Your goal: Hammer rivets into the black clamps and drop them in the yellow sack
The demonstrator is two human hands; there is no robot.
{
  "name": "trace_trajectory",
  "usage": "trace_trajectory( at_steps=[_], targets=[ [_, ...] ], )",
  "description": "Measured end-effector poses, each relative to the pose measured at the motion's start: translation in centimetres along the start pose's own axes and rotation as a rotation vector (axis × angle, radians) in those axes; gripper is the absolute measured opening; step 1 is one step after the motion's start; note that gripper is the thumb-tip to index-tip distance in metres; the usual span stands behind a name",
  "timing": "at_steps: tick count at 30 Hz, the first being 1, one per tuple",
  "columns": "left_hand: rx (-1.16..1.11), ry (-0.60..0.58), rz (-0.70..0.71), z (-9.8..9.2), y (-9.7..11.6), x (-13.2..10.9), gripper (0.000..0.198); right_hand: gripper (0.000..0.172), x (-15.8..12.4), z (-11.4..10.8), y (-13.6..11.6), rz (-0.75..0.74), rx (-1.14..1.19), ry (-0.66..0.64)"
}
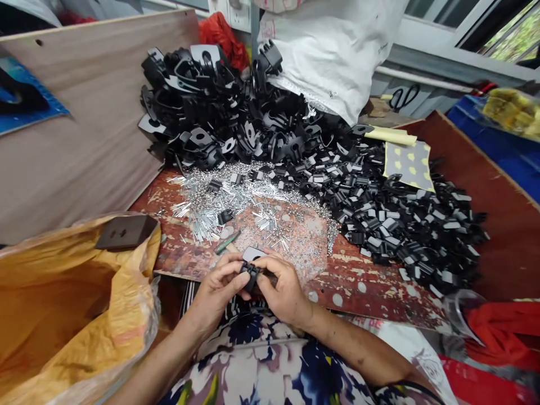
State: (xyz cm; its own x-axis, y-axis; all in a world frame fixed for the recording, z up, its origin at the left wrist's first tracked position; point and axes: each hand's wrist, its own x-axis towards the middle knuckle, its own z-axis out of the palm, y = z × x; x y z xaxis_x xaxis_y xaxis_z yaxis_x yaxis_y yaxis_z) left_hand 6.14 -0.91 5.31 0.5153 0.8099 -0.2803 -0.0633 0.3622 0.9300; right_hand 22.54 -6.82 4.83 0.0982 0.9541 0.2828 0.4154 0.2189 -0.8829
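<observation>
Both my hands meet at the near edge of the worn red table (371, 284). My left hand (217, 289) and my right hand (280, 289) are closed together around a small black plastic clip part (250, 274), fingers pinching it from both sides. Just beyond my fingers lies a pale flat piece (252, 252), and a small green stick (226, 242) lies to its left. Thin metal pins (219, 202) lie scattered in front of my hands.
A heap of large black plastic clips (219, 107) fills the back of the table. Small black clip pieces (392, 214) spread to the right. An orange plastic bag (71, 304) opens at my left. A white sack (333, 50) and a wooden board (84, 112) stand behind.
</observation>
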Motion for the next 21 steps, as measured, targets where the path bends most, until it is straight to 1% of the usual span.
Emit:
trace_trajectory(
  at_steps=[2, 4, 6, 7, 8, 9, 10, 11, 12, 13, 15, 18, 21],
  targets=[
    [0.053, 0.004, 0.021, -0.2, 0.0, 0.0, 0.030, 0.034, -0.3, 0.3, 0.2, 0.025, 0.012, -0.025],
    [0.072, -0.010, 0.031, -0.7, 0.3, -0.2, 0.032, 0.039, 0.2, 0.1, 0.2, 0.011, 0.021, -0.091],
    [0.062, -0.011, 0.024, -1.4, 0.5, -0.5, 0.029, 0.037, 1.6, -1.0, 0.4, -0.017, -0.021, -0.194],
    [0.055, 0.003, 0.028, -1.9, 0.5, -0.6, 0.027, 0.033, 2.8, -1.9, 0.6, -0.018, -0.087, -0.214],
    [0.051, 0.027, 0.039, -2.3, 0.4, -0.7, 0.026, 0.029, 4.3, -3.1, 0.9, -0.006, -0.192, -0.206],
    [0.053, 0.052, 0.052, -2.7, 0.2, -0.8, 0.025, 0.025, 5.9, -4.3, 1.3, 0.025, -0.335, -0.152],
    [0.059, 0.071, 0.057, -3.0, 0.1, -0.9, 0.025, 0.024, 7.6, -5.6, 1.9, 0.064, -0.518, -0.070],
    [0.061, 0.081, 0.053, -3.1, -0.1, -1.0, 0.025, 0.023, 9.2, -6.7, 2.6, 0.090, -0.709, -0.043],
    [0.057, 0.079, 0.039, -3.2, -0.2, -1.1, 0.026, 0.021, 10.7, -7.6, 3.4, 0.115, -0.859, -0.052],
    [0.049, 0.066, 0.012, -3.1, -0.3, -1.1, 0.025, 0.019, 12.0, -8.3, 4.2, 0.134, -0.939, -0.063],
    [0.029, 0.036, -0.036, -2.8, -0.3, -1.2, 0.026, 0.018, 13.6, -8.7, 5.7, 0.163, -1.024, -0.107],
    [0.012, -0.003, -0.061, -2.1, 0.2, -1.3, 0.026, 0.015, 14.3, -8.3, 7.1, 0.183, -1.073, -0.140],
    [-0.005, -0.036, -0.074, -1.7, 0.8, -1.3, 0.025, 0.013, 13.9, -8.7, 7.3, 0.185, -1.086, -0.157]
  ],
)
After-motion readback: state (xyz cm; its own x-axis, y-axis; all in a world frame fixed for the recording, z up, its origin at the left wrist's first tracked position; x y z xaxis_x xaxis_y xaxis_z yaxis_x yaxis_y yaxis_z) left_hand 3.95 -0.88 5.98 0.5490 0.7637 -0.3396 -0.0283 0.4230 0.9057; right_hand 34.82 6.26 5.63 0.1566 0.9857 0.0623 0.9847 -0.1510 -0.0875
